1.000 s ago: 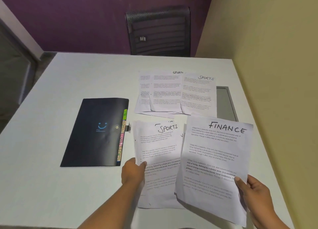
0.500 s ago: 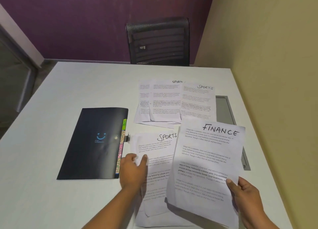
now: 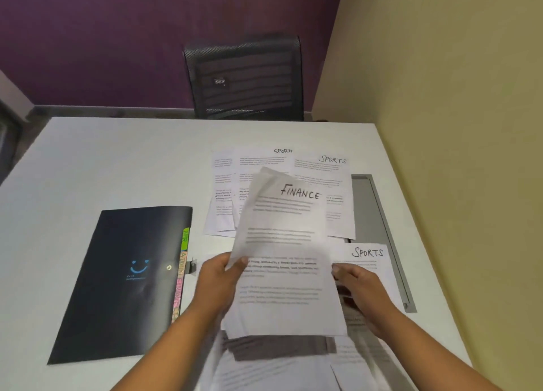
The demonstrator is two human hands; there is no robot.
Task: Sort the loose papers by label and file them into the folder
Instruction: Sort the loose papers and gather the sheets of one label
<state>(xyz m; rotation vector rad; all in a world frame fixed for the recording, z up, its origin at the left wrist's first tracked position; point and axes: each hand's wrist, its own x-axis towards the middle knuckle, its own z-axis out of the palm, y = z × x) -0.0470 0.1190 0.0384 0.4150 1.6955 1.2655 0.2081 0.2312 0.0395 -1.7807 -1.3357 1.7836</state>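
Note:
A sheet labelled FINANCE (image 3: pixel 289 252) hangs above the table with another sheet behind its top left corner. My left hand (image 3: pixel 219 279) pinches its left edge. My right hand (image 3: pixel 357 285) grips its right edge. Under it, to the right, lies a sheet labelled SPORTS (image 3: pixel 371 258). More blurred papers (image 3: pixel 282 367) lie near the front edge. Further back is a spread of SPORTS sheets (image 3: pixel 332 167). The dark folder (image 3: pixel 123 282) lies shut on the left, with coloured tabs (image 3: pixel 180 276) along its right edge.
The white table (image 3: pixel 117 161) meets a yellow wall on the right. A grey cable slot (image 3: pixel 382 232) runs along that side. A black mesh chair (image 3: pixel 246 79) stands behind the far edge against a purple wall.
The FINANCE sheet has moved left and up to the middle. My left hand left the SPORTS sheet and took the FINANCE sheet's left edge. The SPORTS sheet now shows on the right.

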